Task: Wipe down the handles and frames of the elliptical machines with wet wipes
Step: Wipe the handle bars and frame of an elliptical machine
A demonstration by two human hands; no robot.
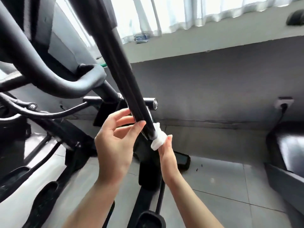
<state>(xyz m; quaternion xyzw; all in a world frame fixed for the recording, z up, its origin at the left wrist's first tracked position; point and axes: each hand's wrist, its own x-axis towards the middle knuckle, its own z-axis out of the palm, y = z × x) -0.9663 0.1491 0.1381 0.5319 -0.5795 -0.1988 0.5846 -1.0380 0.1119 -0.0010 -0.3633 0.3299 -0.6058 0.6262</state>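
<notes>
Wipe (pixel 157 140) is pinched in the right hand (pixel 167 153) against the lower bar (pixel 131 96); left hand (pixel 113 142), fingers loose, touches it above. Handles and remaining frame are judged outstanding.

Daylight through blown-out curtains (pixel 172 12); soft motion blur; wide-angle bending at edges.

Both bare forearms reach up and forward, converging toward the middle of the view. The left hand (pixel 113 142) is raised with palm turned inward, fingers loosely extended and thumb tip touching a dark pole (pixel 131 96). The right hand (pixel 166 153) (seen edge-on, mostly hidden) pinches a white wipe (pixel 158 141) at its fingertips.
</notes>
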